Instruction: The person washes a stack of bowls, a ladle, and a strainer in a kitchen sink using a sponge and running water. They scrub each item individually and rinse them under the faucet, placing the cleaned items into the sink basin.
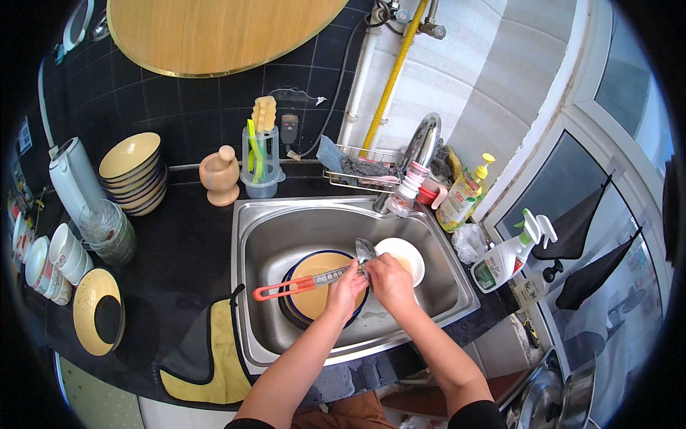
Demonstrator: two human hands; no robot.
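Observation:
Over the sink [250, 314] I hold a long red-handled metal kitchen utensil [286, 287], its loop handle pointing left. My left hand [346, 294] is closed round its metal shaft. Close beside it, my right hand [392, 284] is closed on the utensil near its grey head [365, 249]. The exact shape of that head is partly hidden by my fingers. Below my left hand, yellow bowls with dark blue rims [314, 306] sit nested in the basin. Just beyond my right hand lies a white bowl [409, 254], tilted toward the basin's right wall.
A faucet [423, 136] rises behind the sink beside a wire rack [357, 179]. Soap and spray bottles [493, 266] stand right. Left are stacked bowls [133, 171], glass bowls [107, 232], a yellow bowl [83, 314], a mortar [220, 180] and a utensil holder [262, 187]. A yellow-grey cloth [221, 365] overhangs the front edge.

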